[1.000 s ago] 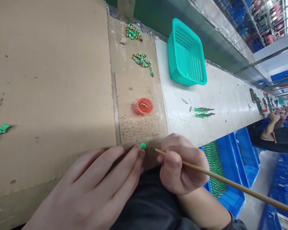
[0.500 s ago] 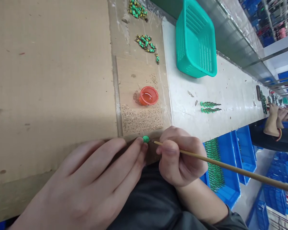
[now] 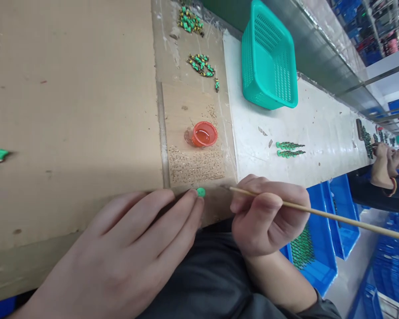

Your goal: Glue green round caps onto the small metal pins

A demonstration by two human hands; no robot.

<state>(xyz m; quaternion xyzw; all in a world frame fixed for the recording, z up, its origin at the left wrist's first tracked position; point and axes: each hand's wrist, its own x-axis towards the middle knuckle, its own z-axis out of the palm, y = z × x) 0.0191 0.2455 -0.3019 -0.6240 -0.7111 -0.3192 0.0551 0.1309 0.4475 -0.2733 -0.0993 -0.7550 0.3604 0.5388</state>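
Between the fingertips of my left hand (image 3: 136,239) is a small round green piece (image 3: 201,192), its flat face with tiny dark dots. The rest of what those fingers hold is hidden. My right hand (image 3: 269,217) is closed around a thin wooden-handled brush (image 3: 319,210). The brush's fine dark tip points left, a short gap away from the green piece. Just beyond both hands, tiny gold-coloured grains (image 3: 196,164) lie scattered on the cardboard. A small red cup (image 3: 204,134) with liquid in it stands past the grains.
Green, yellow and dark pieces lie in a pile (image 3: 190,20) and a looser group (image 3: 202,65) farther back. A turquoise basket (image 3: 269,57) stands on the white surface, near two green-and-dark strips (image 3: 290,149). Blue bins (image 3: 322,248) sit at right. Another person's arm (image 3: 381,168) shows far right.
My right hand has drawn the brush to the right, away from the green piece. My left hand stays nearly in place. The view has shifted slightly, showing more of a green item at far left.
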